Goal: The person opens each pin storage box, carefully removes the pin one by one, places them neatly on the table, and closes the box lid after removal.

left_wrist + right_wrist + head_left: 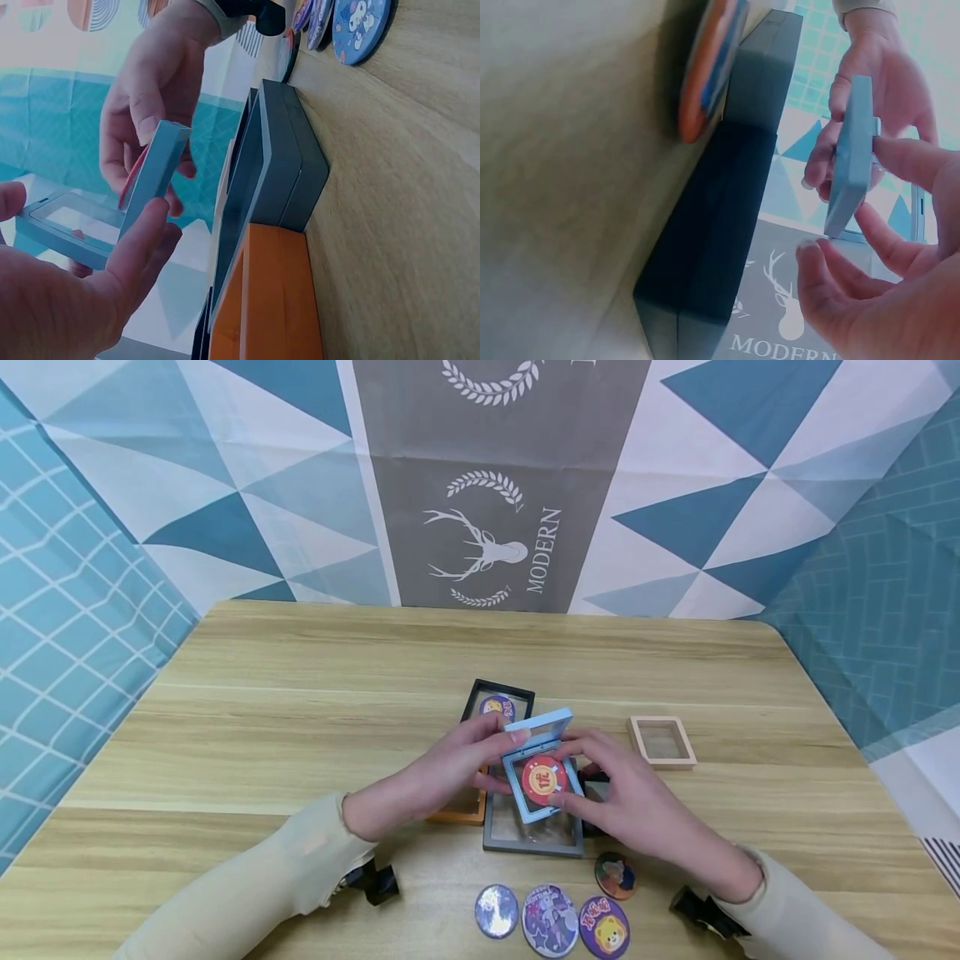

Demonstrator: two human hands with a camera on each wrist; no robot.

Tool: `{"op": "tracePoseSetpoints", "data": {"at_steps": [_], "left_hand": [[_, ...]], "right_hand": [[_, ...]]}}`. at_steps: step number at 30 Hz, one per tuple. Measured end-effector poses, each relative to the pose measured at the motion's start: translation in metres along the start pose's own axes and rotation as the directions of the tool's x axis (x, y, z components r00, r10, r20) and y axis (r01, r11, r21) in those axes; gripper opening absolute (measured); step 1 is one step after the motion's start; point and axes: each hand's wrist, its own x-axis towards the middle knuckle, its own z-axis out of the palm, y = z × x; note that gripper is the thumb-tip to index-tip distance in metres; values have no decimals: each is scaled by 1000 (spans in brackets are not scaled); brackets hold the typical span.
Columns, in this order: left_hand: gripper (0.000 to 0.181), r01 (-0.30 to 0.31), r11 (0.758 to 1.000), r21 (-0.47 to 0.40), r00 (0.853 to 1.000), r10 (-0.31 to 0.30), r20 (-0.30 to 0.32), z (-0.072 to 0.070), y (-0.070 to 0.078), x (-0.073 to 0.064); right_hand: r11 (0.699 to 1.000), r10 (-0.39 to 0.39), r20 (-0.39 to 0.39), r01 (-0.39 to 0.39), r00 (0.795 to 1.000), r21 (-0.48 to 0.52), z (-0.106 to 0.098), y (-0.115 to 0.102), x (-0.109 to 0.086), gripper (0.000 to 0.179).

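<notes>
A light blue hinged display frame [528, 817] is held up unfolded, its windowed lid [561, 715] tilted away from the lower half. A round red badge [542, 779] with a yellow centre lies against the lower half's clear film. My left hand [450, 760] grips the frame at its left side near the hinge, thumb by the lid. From the right, my right hand [633, 793] holds the frame too, its thumb at the badge's lower edge. Some right fingers pass behind the frame in the left wrist view. Below the hands lies a grey frame [532, 846].
An orange frame [457, 817] and a black frame [487, 683] with a purple badge adjoin the grey one. A pale pink frame [663, 763] lies right. Near the front edge are several round badges, including a bear badge [606, 928] and a blue badge [497, 911].
</notes>
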Motion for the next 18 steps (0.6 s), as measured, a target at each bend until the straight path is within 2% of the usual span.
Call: {"op": "tracePoseSetpoints", "data": {"at_steps": [6,15,18], "left_hand": [[40,-12,1000,11,1000,11,7,0,0,1],[43,-31,999,13,1000,31,-2,-4,0,2],[42,-49,998,25,999,50,-7,-6,1,2]], "right_hand": [[994,46,-26,-44,999,97,-6,0,1,20],[957,156,80,-171,985,233,-28,2,4,8],[956,179,120,-202,977,215,-43,3,5,6]]}}
